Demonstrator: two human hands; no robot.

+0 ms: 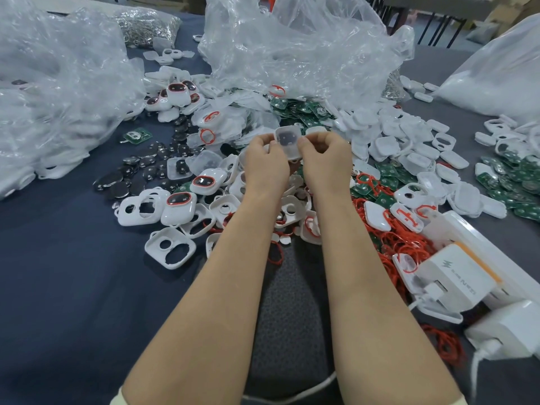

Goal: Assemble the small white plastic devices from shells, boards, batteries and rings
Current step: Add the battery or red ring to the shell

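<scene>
Pinching a translucent shell (287, 139) near the green boards (304, 110), left hand (264, 162) and right hand (325, 159) are steadying it, each grip narrow on its edges, probably for fitting.

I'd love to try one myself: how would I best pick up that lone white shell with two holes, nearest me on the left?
Pinch the white shell by its raised rim, across its outer edges, coming from above on the left: it lies flat, with bare cloth on that side.

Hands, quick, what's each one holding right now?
Left hand: fingers curled, pinching the small clear plastic shell.
Right hand: pinching the same shell from the other side.
</scene>
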